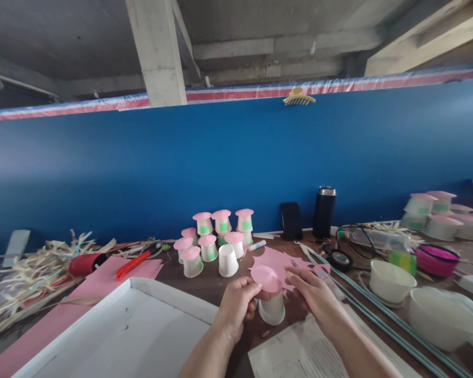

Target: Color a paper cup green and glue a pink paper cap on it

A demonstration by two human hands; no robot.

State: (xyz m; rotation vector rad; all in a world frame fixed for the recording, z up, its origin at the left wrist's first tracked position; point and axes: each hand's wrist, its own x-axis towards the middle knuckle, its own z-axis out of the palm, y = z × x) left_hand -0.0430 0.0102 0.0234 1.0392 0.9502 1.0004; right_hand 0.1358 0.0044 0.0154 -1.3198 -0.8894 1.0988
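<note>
Between finger and thumb, my left hand (238, 299) grips the edge of a round pink paper disc (265, 274). The disc sits over the top of an upside-down white paper cup (273, 312), hiding its base; whether it is stuck on, I cannot tell. To its right is my right hand (315, 294), open with fingers stretched toward the disc's edge and nothing visible in it. Just behind lies a sheet of pink paper (274, 257) with a jagged cut outline. A bare upside-down cup (228, 261) stands farther back, beside stacked cups topped with pink discs (208, 240).
A white tray (142, 328) fills the front left, next to pink sheets, a red-handled tool (133, 264) and tangled pale strips (51, 262). Printed paper (299, 349) lies in front. Rightward are long blue-grey rods (372, 312), white bowls (392, 281) and a black flask (324, 212).
</note>
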